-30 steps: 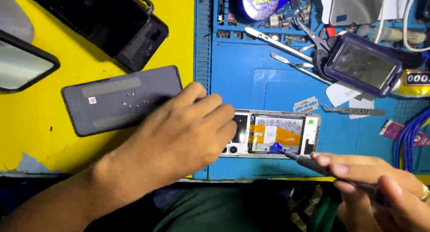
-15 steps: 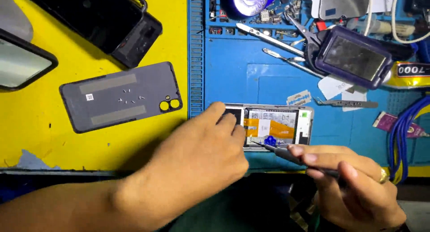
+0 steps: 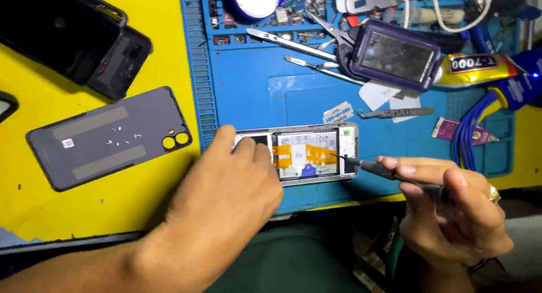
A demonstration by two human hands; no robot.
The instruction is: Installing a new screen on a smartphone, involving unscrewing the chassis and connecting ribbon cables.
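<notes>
An opened phone [image 3: 316, 152] lies flat on the blue work mat [image 3: 254, 95], its battery and orange flex cable showing. My left hand [image 3: 231, 191] rests on the phone's left end, fingers pressing it down. My right hand [image 3: 446, 208] grips a thin dark screwdriver [image 3: 384, 171]. The tool's tip touches the right side of the phone's inside, near the frame. A ring sits on one finger of that hand.
The phone's grey back cover [image 3: 107, 137] lies on the yellow table with tiny screws on it. Black phone cases [image 3: 73, 38] sit at the top left. Tweezers [image 3: 293, 41], a small purple-framed device [image 3: 401, 55], a glue tube [image 3: 480, 64] and blue cables [image 3: 480, 129] crowd the mat's far side.
The screwdriver tip has moved from the phone's lower middle to its right side. My left hand has slid leftward, uncovering more of the phone. The view has shifted.
</notes>
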